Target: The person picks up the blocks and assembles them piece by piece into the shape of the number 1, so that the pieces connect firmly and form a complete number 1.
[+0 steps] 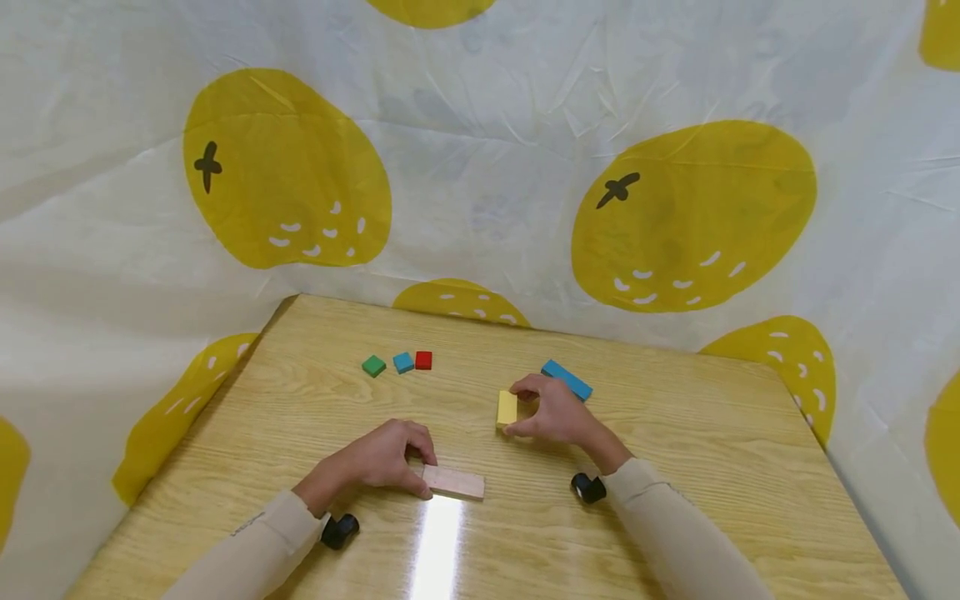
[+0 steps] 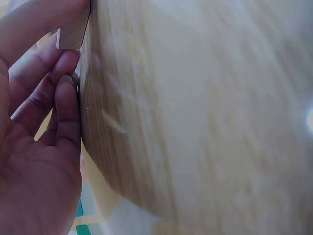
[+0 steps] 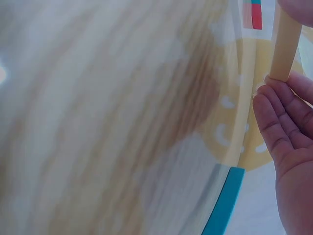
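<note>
Head view, from the left: the left hand [image 1: 378, 460] rests on the wooden counter [image 1: 675, 467], its fingers curled over the near end of a pale natural-wood block [image 1: 453, 482] that lies flat and long, just left of a bright glare strip. Further back sit three small blocks in a short row — green block [image 1: 373, 366], small blue block [image 1: 403, 362], red block [image 1: 423, 360] — close together and well apart from both hands. To the right, the right hand [image 1: 555, 412] pinches a yellow block [image 1: 507, 408] between thumb and fingers; the right wrist view shows it as a slim, smooth, pale-yellow bar held at its end. A long blue block [image 1: 567, 379] lies flat just behind that hand.

To handle both bars well, I judge each grip should stay near the block's end with fingers pressing on opposite faces — the flat, painted pieces look light and slick, so a skewed pinch could let one twist.
</note>
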`<state>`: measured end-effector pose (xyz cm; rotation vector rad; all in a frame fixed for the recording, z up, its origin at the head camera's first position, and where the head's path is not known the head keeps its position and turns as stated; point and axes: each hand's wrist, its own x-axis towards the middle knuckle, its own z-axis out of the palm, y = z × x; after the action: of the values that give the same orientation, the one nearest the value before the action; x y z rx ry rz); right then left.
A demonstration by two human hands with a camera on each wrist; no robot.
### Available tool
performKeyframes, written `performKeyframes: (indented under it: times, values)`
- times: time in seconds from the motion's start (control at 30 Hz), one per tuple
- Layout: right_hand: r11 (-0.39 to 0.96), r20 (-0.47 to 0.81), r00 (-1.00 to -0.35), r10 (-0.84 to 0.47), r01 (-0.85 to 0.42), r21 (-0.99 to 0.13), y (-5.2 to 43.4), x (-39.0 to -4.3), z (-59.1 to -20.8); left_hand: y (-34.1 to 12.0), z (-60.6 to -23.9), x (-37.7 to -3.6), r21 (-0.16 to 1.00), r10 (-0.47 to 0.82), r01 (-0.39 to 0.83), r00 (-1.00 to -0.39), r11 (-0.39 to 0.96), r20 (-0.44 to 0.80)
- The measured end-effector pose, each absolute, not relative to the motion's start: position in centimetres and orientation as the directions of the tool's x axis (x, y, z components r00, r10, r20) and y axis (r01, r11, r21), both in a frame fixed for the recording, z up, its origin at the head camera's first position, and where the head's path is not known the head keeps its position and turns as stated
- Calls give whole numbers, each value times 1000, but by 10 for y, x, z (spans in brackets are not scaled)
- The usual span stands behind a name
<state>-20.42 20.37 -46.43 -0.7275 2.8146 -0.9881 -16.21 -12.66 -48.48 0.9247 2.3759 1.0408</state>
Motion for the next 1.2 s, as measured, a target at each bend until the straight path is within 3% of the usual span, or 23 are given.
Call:
performKeyframes:
  times: [1.2]
  values:
    - [639, 104, -858, -502, -450, -624, 184, -191, -469, -126, -484, -162, 750, 692, 404, -715, 524, -98]
